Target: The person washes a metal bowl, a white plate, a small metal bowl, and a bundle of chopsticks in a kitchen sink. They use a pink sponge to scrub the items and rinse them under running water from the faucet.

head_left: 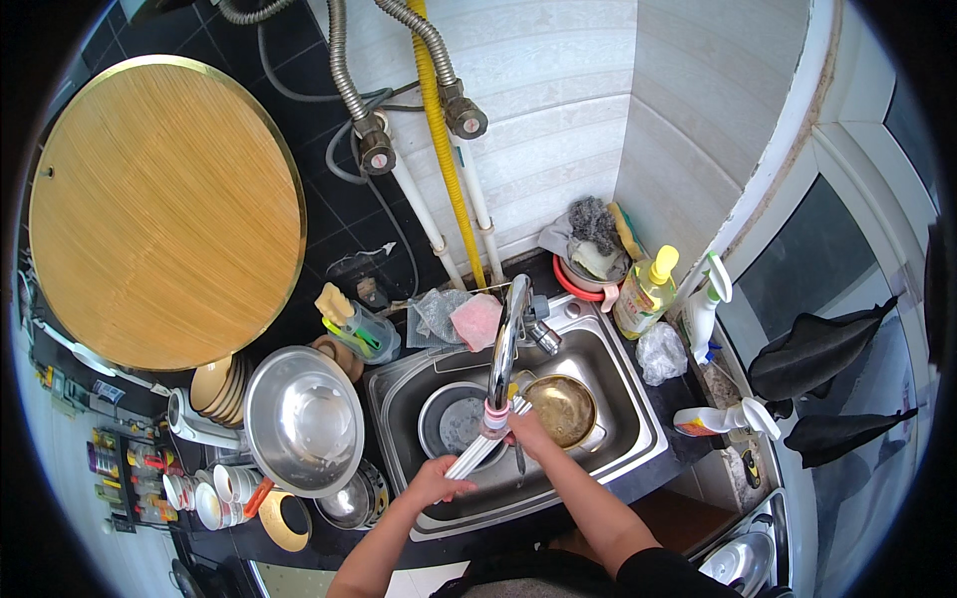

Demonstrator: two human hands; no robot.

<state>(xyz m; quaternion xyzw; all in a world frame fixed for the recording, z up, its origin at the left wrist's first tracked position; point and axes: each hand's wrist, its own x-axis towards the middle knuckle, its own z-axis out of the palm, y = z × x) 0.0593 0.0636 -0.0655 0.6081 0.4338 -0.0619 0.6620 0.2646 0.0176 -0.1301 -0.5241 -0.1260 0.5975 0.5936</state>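
Note:
A bundle of pale, slim chopsticks (472, 456) lies slantwise over the sink (399, 394), below the spout of the chrome faucet (505, 344). My left hand (431, 484) is closed round its lower left end. Near the upper right end, by the faucet mouth, my right hand (528, 435) is also closed on the bundle; its fingertips are partly hidden. Beneath the bundle, a round metal basin (444, 404) sits in the sink. To its right rests a brassy metal pot (564, 409).
A large steel bowl (299, 399) and stacked bowls stand left of the sink. Pink and grey cloths (477, 321) lie behind it. At the right are a yellow-capped soap bottle (646, 289), a plastic bag (661, 355) and spray bottles (703, 421). A round wooden board (164, 209) stands far left.

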